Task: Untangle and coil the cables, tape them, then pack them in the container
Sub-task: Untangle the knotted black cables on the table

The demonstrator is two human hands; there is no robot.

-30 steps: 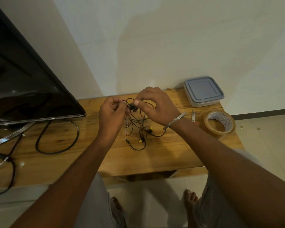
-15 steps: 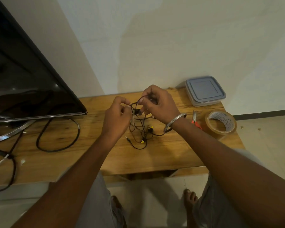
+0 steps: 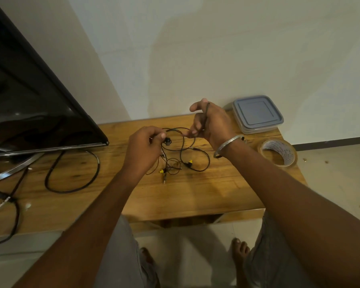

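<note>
Black cables (image 3: pixel 182 151) carry yellow plugs (image 3: pixel 190 162); the container (image 3: pixel 257 113) is grey-blue, the tape (image 3: pixel 277 149) brown (white printed core), the table (image 3: pixel 195 194) warm honey-grained wood.

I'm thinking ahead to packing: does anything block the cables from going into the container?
Yes: the lid sits on the container at the table's far right corner, closing it. It would need to come off before the cables go in.

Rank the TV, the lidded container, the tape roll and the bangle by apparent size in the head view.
1. TV, by far the largest.
2. Lidded container.
3. Tape roll and bangle look about alike. The bangle is partly hidden and nearer the camera, so I leave them unranked.
</note>
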